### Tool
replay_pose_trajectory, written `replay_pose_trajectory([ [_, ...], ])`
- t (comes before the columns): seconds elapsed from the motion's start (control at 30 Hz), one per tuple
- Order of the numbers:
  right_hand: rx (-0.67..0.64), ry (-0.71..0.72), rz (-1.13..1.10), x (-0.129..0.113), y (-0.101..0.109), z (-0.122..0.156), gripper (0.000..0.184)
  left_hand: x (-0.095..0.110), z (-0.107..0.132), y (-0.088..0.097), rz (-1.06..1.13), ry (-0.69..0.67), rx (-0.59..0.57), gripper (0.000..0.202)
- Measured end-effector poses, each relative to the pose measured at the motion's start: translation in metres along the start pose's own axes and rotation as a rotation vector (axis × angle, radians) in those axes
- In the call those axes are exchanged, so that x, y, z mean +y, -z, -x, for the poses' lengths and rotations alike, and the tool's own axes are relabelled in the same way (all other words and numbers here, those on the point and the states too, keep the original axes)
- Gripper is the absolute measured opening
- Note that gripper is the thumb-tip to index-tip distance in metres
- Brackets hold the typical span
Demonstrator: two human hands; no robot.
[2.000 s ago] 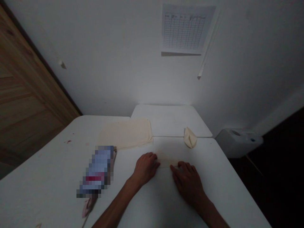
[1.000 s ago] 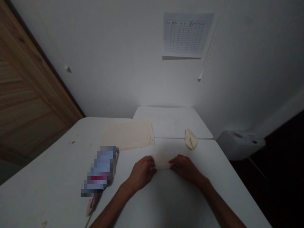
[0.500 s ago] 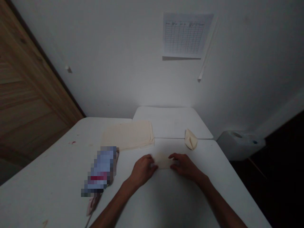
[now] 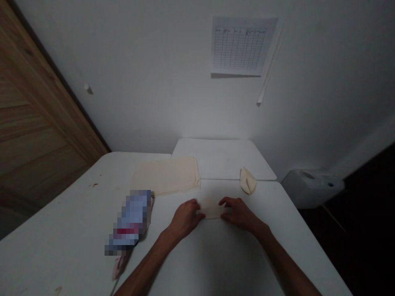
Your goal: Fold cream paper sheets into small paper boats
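A small cream cloth piece (image 4: 211, 208) lies on the white table (image 4: 216, 255) between my hands. My left hand (image 4: 185, 218) rests on its left end, fingers curled down onto the cloth. My right hand (image 4: 239, 213) presses the right end with bent fingertips. Both hands lie low on the tabletop and pinch or press the cloth's ends; the dim light hides the fold lines.
A stack of flat cream cloths (image 4: 165, 176) lies behind my left hand. One folded cream piece (image 4: 247, 181) sits at the back right. A blurred-out object (image 4: 131, 222) lies left. A wooden door (image 4: 27, 123), a wall chart (image 4: 240, 43) and a white container (image 4: 311, 185) surround the table.
My right hand slid forward and left onto the cloth's right end. My left hand shifted slightly. The cloth between them now looks shorter and narrower than two seconds ago.
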State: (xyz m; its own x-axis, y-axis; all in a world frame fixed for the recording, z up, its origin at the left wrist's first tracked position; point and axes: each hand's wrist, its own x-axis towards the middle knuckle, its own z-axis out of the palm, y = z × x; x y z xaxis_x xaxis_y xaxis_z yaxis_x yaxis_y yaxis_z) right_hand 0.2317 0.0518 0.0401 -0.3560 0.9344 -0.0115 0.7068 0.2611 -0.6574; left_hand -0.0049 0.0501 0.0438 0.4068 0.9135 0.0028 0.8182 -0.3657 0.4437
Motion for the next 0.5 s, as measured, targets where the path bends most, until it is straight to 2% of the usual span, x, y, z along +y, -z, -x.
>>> replay_pose_trajectory([
  [0.2, -0.012, -0.003, 0.043, -0.003, 0.001, -0.004, 0.036, 0.0, -0.002, 0.001, -0.027, -0.003, -0.015, 0.01],
  [0.5, 0.026, -0.062, 0.22, -0.009, -0.012, -0.01, 0.035, -0.002, -0.001, -0.004, -0.001, 0.002, 0.015, 0.007],
])
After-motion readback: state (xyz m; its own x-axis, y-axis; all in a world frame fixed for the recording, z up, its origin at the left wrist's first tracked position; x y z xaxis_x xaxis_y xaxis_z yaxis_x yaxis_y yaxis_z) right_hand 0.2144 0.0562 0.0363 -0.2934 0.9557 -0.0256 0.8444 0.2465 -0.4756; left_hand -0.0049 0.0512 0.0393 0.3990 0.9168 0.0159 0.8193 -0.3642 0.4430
